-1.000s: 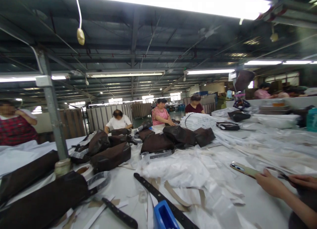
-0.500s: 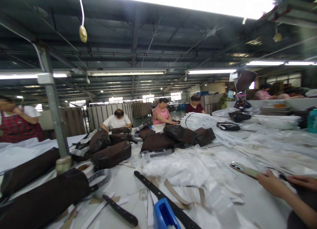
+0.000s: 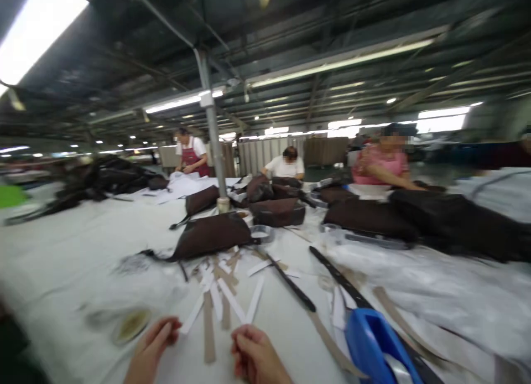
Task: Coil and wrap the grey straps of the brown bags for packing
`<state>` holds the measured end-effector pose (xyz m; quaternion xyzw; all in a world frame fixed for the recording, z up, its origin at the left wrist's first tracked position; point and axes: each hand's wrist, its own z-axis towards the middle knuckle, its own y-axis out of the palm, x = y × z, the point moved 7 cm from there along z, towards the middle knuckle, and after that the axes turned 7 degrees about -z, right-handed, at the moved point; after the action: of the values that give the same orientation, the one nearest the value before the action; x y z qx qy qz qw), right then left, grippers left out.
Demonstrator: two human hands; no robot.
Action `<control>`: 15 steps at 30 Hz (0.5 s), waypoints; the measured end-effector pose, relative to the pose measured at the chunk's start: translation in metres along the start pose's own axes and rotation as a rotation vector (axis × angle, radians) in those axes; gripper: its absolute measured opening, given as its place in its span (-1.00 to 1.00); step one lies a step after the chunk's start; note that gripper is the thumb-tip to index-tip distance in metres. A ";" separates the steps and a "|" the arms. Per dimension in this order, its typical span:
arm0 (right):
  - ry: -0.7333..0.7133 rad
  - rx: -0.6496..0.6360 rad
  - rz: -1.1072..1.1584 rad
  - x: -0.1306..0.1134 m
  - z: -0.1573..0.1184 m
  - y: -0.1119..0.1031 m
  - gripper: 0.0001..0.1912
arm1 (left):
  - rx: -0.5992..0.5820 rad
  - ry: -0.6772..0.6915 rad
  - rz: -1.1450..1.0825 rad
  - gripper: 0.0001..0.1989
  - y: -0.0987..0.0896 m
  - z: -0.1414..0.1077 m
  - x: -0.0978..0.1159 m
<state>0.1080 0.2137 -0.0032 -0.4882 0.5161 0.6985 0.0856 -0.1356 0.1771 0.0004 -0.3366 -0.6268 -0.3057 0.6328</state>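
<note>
My left hand [image 3: 154,345] is raised over the white table at the lower middle, its fingers curled in. Its fingertips are close beside the end of a white strip [image 3: 192,316]; contact is unclear. To its right, my right hand [image 3: 256,352] is closed, thumb against the bent fingers. White strips [image 3: 232,300] run up just beyond it. Whatever either hand pinches is too small or hidden. Between the hands lies a beige strip [image 3: 209,331]. A blue tape dispenser [image 3: 369,340] stands right of my right hand, near a dark studded strap [image 3: 338,273].
Brown bags [image 3: 213,234] lie along the far side by a metal post [image 3: 213,140]. Clear plastic wrapping [image 3: 448,284] covers the right. A shallow round dish [image 3: 133,324] sits left of my left hand. Several people work across the table, one in a pink apron [image 3: 381,165].
The view has swung left, so the post, bags and dispenser appear farther right. My two hands have come into view. A person's hands with a phone at the right have left it.
</note>
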 end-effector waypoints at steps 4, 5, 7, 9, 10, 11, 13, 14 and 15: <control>0.135 0.168 -0.032 0.042 0.005 -0.017 -0.51 | -0.077 0.005 -0.182 -0.45 -0.012 -0.003 -0.011; 0.133 0.160 -0.035 0.039 0.004 -0.021 -0.50 | -0.078 0.009 -0.179 -0.47 -0.011 -0.001 -0.013; 0.139 0.149 -0.034 0.034 0.004 -0.025 -0.44 | -0.078 0.010 -0.135 -0.49 -0.009 0.003 -0.015; 0.156 0.146 -0.035 0.035 0.008 -0.026 -0.37 | -0.108 -0.002 -0.047 -0.50 -0.003 0.009 -0.016; 0.165 0.146 -0.038 0.038 0.012 -0.026 -0.34 | -0.134 0.005 0.008 -0.51 0.003 0.013 -0.013; 0.171 0.146 -0.040 0.042 0.016 -0.026 -0.34 | -0.169 0.031 0.069 -0.53 0.012 0.017 -0.008; 0.173 0.143 -0.036 0.051 0.023 -0.027 -0.36 | -0.252 0.152 0.196 -0.60 0.039 0.030 0.012; 0.167 0.139 -0.035 0.055 0.026 -0.029 -0.38 | -0.293 0.246 0.259 -0.64 0.059 0.038 0.025; 0.157 0.132 -0.039 0.057 0.028 -0.031 -0.40 | -0.325 0.353 0.318 -0.66 0.082 0.048 0.039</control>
<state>0.0817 0.2285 -0.0677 -0.5448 0.5566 0.6206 0.0906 -0.0960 0.2656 0.0349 -0.4693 -0.3892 -0.3528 0.7098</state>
